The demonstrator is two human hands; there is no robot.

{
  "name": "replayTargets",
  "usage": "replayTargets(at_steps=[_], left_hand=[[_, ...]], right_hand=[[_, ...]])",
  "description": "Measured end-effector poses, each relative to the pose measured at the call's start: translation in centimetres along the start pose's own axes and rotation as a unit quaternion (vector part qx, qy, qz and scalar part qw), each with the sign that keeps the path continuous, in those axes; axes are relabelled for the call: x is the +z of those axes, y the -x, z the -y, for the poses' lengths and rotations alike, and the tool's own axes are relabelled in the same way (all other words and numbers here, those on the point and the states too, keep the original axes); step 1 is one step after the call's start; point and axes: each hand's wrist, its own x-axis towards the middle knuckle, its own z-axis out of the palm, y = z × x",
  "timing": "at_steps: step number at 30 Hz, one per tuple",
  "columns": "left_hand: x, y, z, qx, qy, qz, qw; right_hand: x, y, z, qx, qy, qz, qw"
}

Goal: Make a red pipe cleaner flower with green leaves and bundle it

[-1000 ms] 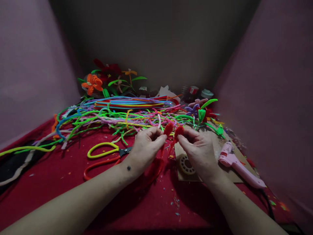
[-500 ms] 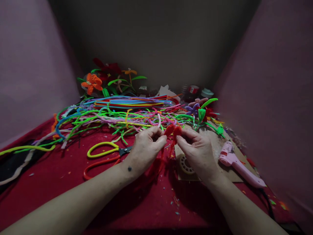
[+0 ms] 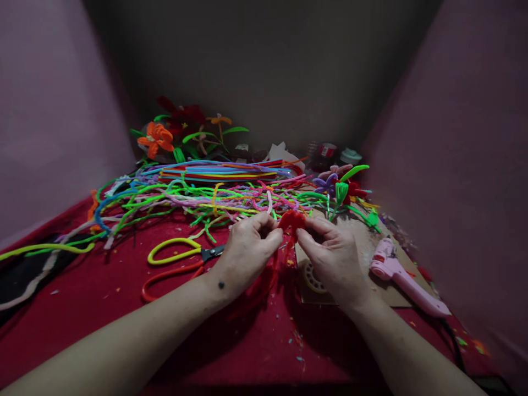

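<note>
L hand [image 3: 249, 247]: grip closed, thumb & fingers pinching the L side of a red fuzzy pc [image 3: 292, 221]. R hand [image 3: 335, 256]: grip likewise pinched on its R side. Red pc is thus held up btwn both hands, approx. mid-view; can't tell if it's 1 pc or 2 touching. Thin red strand hangs below it.

Just L of L hand: scissors [image 3: 207, 253], 1 yellow & 1 red handle, blades partly hidden by the hand. Under R hand, partly covered: beige ring w/ holes [image 3: 307, 279] on cardboard [image 3: 371, 294]. Further R: pink glue gun [image 3: 404, 282] on same board, handle end past its edge.

Beyond hands: tangled pile of multicolored fuzzy stems [image 3: 206, 201], straight-stem bundle [image 3: 226, 172] behind. Purple flower [image 3: 325, 184] back R; orange flower [image 3: 155, 140] back L, nr a dk red one. Tabletop [image 3: 124, 341] has red covering w/ sm. scraps about.
</note>
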Motion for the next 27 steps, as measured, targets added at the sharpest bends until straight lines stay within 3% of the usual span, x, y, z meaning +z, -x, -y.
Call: replayTargets(at_steps=[27], left_hand=[[0.83,0.17,-0.03,-0.001,0.047,0.005,0.999]], right_hand=[[0.33,0.11,0.16,0.031,-0.029,-0.015,0.999]])
